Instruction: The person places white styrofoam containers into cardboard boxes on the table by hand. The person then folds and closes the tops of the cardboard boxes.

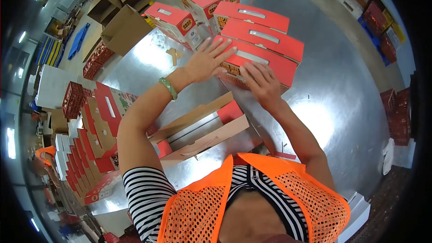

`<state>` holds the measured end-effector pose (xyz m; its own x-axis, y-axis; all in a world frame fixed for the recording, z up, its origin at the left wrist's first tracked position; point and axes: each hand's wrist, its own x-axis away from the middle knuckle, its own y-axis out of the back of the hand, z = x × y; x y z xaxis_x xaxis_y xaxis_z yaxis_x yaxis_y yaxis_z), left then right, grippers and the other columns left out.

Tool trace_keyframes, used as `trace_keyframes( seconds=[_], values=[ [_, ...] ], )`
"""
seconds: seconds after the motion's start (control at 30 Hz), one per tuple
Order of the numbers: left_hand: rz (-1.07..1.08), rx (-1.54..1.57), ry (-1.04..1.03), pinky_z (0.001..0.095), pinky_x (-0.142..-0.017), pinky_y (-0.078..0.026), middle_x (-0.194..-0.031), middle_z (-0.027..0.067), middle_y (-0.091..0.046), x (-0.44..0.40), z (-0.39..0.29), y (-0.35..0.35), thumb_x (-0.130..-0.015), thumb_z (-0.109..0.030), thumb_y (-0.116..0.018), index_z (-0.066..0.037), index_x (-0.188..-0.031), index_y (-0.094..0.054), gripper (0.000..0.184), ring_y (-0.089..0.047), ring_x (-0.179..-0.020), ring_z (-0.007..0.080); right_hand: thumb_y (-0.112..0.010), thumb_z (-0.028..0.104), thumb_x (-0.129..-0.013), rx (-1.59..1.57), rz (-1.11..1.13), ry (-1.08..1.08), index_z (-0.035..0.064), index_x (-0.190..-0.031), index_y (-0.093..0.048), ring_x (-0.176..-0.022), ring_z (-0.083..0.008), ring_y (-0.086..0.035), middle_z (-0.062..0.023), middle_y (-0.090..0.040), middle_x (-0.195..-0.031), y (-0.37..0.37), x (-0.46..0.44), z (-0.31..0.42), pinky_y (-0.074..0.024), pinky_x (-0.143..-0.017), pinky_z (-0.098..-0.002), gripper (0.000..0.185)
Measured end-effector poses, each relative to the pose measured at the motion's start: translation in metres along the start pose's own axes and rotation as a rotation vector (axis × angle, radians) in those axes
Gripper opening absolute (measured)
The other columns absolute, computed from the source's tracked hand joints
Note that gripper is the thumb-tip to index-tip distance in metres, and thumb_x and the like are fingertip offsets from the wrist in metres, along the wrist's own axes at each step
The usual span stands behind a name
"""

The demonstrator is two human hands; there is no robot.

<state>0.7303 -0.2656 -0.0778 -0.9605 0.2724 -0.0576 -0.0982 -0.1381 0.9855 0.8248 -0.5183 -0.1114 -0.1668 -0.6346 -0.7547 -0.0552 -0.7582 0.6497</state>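
Left hand: bare, bangled left hand [207, 60], fingers spread and unclenched, over the near box's left end.
Right hand: bare right hand [263, 83], fingers bent over the near long edge; gripping or just pressing, I cannot tell.
Near box: red-topped rectangular cardboard box [280, 68] with a pale handle, frontmost of three on the shiny silver metal table [346, 58].
Row: uneven pressure could skew it; the slick surface might let boxes slide.
Lid: hard pressing could dent it.
Hidden: right thumb, the near box's underside.
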Motion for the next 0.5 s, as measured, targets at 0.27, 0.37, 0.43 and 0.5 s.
trace_keyframes(
  seconds=[0.27,0.37,0.43,0.5],
  values=[
    [-0.088,0.112,0.03,0.0521,-0.126,-0.02,-0.168,0.0207,-0.022,-0.005,-0.002,-0.006,-0.091,-0.044,-0.07,-0.007,-0.164,-0.02,0.096,-0.023,-0.154,0.0422,-0.062,0.01,-0.086,0.172,-0.007,-0.018,0.003,-0.128,-0.065,-0.122,-0.0272,-0.059,-0.0111,-0.062,-0.133,-0.011,-0.003,0.005,-0.0462,-0.103,-0.0438,0.043],
    [-0.115,0.076,0.037,0.0515,-0.125,-0.021,-0.167,0.0214,-0.023,-0.006,-0.005,-0.006,-0.091,-0.046,-0.07,-0.005,-0.163,-0.02,0.097,-0.023,-0.153,0.0426,-0.061,0.01,-0.086,0.298,0.02,0.001,0.0017,-0.128,-0.064,-0.118,-0.0265,-0.059,-0.0106,-0.063,-0.126,-0.014,-0.004,0.004,-0.0459,-0.101,-0.0432,0.043],
    [-0.128,0.079,0.047,0.0511,-0.125,-0.021,-0.167,0.0215,-0.024,-0.005,-0.007,-0.007,-0.091,-0.047,-0.068,-0.005,-0.163,-0.02,0.096,-0.024,-0.153,0.0427,-0.062,0.01,-0.086,0.175,-0.006,-0.09,0.0027,-0.128,-0.064,-0.11,-0.0261,-0.06,-0.0092,-0.063,-0.115,-0.016,-0.005,0.008,-0.0464,-0.096,-0.0432,0.044],
    [-0.142,0.079,0.056,0.0508,-0.125,-0.02,-0.167,0.0216,-0.024,-0.006,-0.007,-0.008,-0.092,-0.049,-0.067,-0.004,-0.163,-0.021,0.095,-0.024,-0.153,0.0427,-0.062,0.009,-0.085,0.16,-0.014,-0.102,0.0029,-0.126,-0.066,-0.107,-0.0261,-0.06,-0.0084,-0.062,-0.11,-0.015,-0.006,0.013,-0.0464,-0.094,-0.0429,0.041]
  ],
)
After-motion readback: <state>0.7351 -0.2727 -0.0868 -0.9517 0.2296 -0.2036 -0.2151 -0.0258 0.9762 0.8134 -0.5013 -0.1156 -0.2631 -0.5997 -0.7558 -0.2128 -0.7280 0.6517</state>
